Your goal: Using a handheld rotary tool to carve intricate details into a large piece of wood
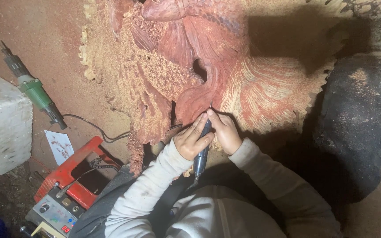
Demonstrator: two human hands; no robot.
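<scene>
1. Lay at far left: white block, green power tool with black cord, red tool case, grey control box.
2. Gripped the blue-grey rotary handpiece: left hand, fingers curled tight around its barrel.
3. Met the red wood carving at the handpiece's tip, beside sawdust.
4. Pinched the handpiece near its tip: right hand, fingers closed, resting against the carving.
5. Stood at right: dark boot.
</scene>
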